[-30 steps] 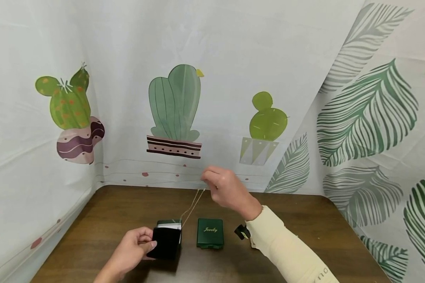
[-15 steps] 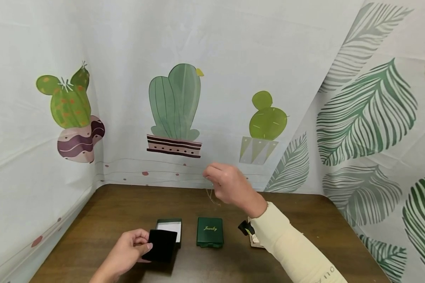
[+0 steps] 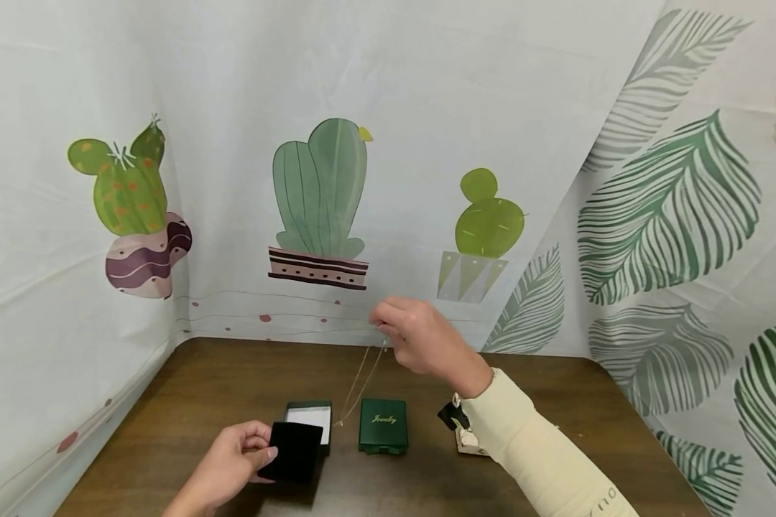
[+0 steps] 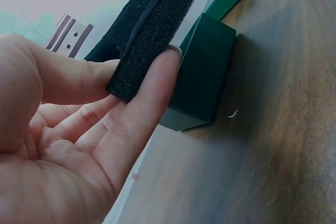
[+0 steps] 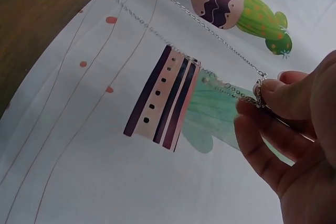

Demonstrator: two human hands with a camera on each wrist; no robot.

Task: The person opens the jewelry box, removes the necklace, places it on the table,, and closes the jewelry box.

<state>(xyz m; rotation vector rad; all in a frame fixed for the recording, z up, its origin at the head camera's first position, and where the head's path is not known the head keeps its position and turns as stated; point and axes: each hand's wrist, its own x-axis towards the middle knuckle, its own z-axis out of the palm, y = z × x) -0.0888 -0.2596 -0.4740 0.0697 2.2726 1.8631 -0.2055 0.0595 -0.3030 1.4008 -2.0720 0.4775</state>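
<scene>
My left hand (image 3: 236,456) pinches a black foam pad (image 3: 295,451) by its left edge, thumb on one face and fingers on the other. In the left wrist view the pad's rough foam side (image 4: 157,30) shows between thumb and fingers. Just behind it stands an uncovered green box (image 3: 308,406) with a white inside, partly hidden by the pad. Raised above the table, my right hand (image 3: 420,337) holds a thin chain necklace (image 3: 360,388) that hangs in a long loop. The right wrist view shows the necklace's clasp end (image 5: 259,90) between thumb and fingertips.
A green lid (image 3: 384,424) marked "Jewelry" lies right of the box. Under the right sleeve (image 3: 524,438) a small light-coloured tray (image 3: 468,446) and a black object (image 3: 451,415) are partly hidden. A printed curtain (image 3: 401,215) rises behind the brown table (image 3: 246,373).
The necklace has come away from the pad, swung near my right hand, and now hangs down freely. My left hand has drawn the pad slightly left and down, uncovering more of the box.
</scene>
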